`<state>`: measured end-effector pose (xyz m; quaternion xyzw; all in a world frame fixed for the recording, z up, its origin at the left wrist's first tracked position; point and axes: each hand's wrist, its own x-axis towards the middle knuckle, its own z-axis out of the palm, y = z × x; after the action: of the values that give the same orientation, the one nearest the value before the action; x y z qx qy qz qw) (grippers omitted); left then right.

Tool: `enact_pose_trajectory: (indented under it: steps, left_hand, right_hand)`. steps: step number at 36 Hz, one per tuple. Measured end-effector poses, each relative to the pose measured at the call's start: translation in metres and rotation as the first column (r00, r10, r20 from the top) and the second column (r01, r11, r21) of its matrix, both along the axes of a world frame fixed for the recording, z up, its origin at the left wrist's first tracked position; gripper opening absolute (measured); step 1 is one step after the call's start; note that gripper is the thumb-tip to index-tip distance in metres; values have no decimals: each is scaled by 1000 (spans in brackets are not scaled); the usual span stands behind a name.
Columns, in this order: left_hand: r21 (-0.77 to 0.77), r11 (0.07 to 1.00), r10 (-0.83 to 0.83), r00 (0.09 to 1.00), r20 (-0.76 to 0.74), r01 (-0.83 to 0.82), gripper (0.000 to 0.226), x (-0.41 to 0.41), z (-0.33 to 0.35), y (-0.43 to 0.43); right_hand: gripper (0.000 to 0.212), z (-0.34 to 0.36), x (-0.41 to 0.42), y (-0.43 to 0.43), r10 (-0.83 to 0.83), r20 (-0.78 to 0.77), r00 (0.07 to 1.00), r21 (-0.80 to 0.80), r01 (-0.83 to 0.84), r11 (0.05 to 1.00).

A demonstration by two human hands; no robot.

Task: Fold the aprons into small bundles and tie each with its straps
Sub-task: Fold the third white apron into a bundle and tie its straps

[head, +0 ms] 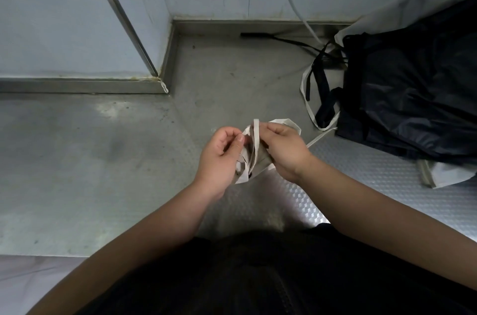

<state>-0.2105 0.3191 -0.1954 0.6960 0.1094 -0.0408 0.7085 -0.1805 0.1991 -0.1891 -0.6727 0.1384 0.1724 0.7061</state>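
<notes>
Your left hand (219, 157) grips white bundle (251, 172); right hand (284, 152) pinches strap (256, 139) across it, knot seemingly unfinished. Right of bundle: dark apron pile (413, 98) unfolded.

Dim, cool light, a glare patch on the embossed floor (304, 201), sharp centre, wide-angle bending at edges.
</notes>
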Motion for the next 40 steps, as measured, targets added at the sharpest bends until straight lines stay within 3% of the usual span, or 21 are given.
enact_pose_trajectory:
  steps: [10, 13, 19, 23, 31, 35, 40]
  left_hand:
    - [-142, 990, 7, 996, -87, -19, 15, -4, -2, -1]
    - [-173, 984, 25, 991, -128, -47, 15, -2, -3, -1]
    - [-230, 969, 52, 985, -163, -89, 14, 1, 0, -3]
    - [-279, 954, 58, 983, -176, -106, 27, -1, -2, 0]
    - [-375, 926, -41, 980, -193, -35, 22, -2, 3, 4]
    - [-423, 906, -59, 981, -183, -25, 18, -1, 7, 4]
    - [-371, 926, -15, 979, -201, -62, 18, 0, 3, 3]
  right_hand:
    - [27, -4, -6, -2, -110, 24, 994, 85, 107, 991]
    - [50, -1, -7, -2, -58, 22, 998, 105, 56, 993]
    - [20, 6, -12, -2, 134, 124, 983, -38, -131, 991]
    - [22, 7, -13, 3, 145, 136, 980, -104, -131, 986]
    - [42, 1, -13, 4, 43, 126, 991, -89, -32, 996]
    - [34, -3, -9, 2, 100, 130, 987, -144, -81, 986]
    - [8, -1, -8, -2, 139, 119, 983, -106, -127, 986]
